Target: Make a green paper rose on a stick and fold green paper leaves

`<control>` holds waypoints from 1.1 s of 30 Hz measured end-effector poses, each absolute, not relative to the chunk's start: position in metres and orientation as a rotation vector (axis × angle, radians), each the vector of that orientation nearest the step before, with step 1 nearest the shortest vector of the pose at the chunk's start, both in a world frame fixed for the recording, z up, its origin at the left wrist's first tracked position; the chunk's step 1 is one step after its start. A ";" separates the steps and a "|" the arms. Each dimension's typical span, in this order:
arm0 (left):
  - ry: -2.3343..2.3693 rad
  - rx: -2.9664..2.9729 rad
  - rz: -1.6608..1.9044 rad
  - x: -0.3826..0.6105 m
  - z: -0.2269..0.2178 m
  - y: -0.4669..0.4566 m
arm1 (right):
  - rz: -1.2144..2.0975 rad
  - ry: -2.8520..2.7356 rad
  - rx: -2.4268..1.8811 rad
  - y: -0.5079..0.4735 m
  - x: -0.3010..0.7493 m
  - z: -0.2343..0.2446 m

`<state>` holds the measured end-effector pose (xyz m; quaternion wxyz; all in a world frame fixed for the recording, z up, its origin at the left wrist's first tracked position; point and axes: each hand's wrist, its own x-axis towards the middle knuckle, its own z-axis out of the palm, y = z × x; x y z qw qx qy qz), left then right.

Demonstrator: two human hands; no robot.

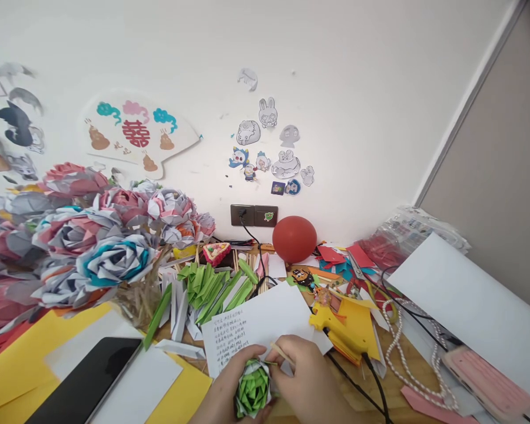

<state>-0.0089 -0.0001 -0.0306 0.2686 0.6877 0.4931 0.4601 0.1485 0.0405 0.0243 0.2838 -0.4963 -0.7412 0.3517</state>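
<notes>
My left hand (223, 386) is closed around a folded paper flower (253, 388) with green petals and a white edge, its bloom facing up. My right hand (302, 383) pinches a thin tan stick (283, 354) at the flower's upper right side, and its fingertips rest by the petals. Beneath the hands lies a white sheet with handwriting (234, 324). Right of the sheet, a yellow glue gun (340, 333) with a black cord rests on yellow paper. Folded green paper strips (207, 288) are heaped behind the sheet.
Large paper flowers (110, 262) crowd the left. A black phone (88, 380) lies front left on yellow and white paper. A red balloon (294, 238) rests by the wall. Scissors (355, 265), a bead string (395, 353) and a pink-and-white device (490, 377) are on the right.
</notes>
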 end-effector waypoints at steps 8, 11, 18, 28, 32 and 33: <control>1.326 1.798 1.330 -0.006 -0.022 -0.002 | 1.078 -1.870 -1.301 0.041 0.148 0.031; 1.329 1.815 1.342 -0.006 -0.023 -0.002 | 1.100 -1.870 -1.282 0.043 0.148 0.028; 1.308 1.885 1.357 -0.006 -0.027 0.000 | 1.037 -1.876 -1.323 0.041 0.146 0.031; 1.298 1.987 1.406 -0.005 -0.023 -0.001 | 1.173 -1.804 -1.348 0.047 0.146 0.022; 1.260 1.999 1.411 -0.004 -0.026 -0.001 | 0.962 -1.953 -1.299 0.043 0.145 0.021; 1.258 1.991 1.416 -0.004 -0.026 -0.001 | 0.900 -1.988 -1.291 0.042 0.145 0.021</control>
